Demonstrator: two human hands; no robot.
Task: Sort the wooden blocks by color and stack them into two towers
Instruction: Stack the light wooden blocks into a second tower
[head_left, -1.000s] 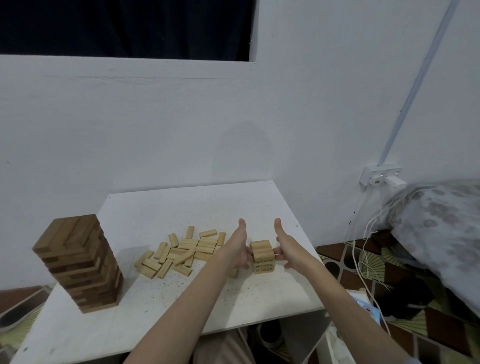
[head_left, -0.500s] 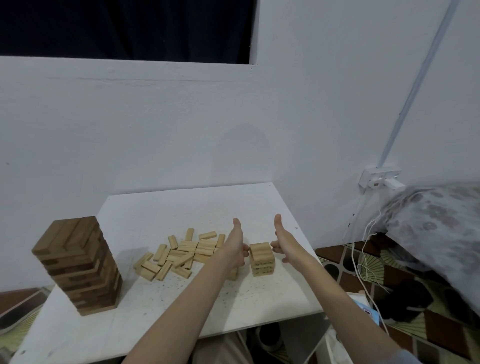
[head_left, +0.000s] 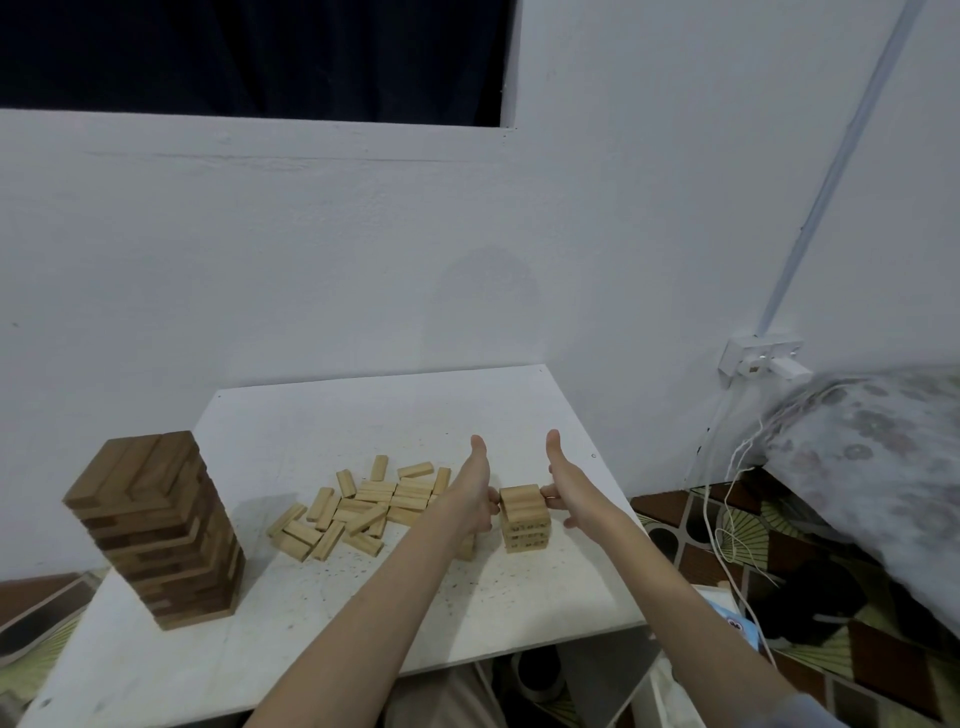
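**Hands squaring up the small light stack**

Both hands are now closing in on the light stack (head_left: 523, 517), where a moment ago they were standing a little off it with thumbs raised. Fingertips of the left hand (head_left: 470, 496) are touching the stack's top layer from the left, and the fingers of the right hand (head_left: 569, 486) are pressing the same layer from the right; both thumbs are pointing up and the fingers are lying fairly straight, holding nothing. That stack is sitting near the right front part of the white table (head_left: 322, 415), only a few layers high.

Loose light blocks (head_left: 363, 506) are lying scattered flat on the table just left of the left hand, some touching or overlapping each other. Well apart, near the table's left edge, the dark tower (head_left: 156, 525) is standing upright and many layers tall.

Off the table's right side, a wall socket (head_left: 758, 358) is trailing white cables (head_left: 722, 509) down beside a flowered cushion (head_left: 872, 457)
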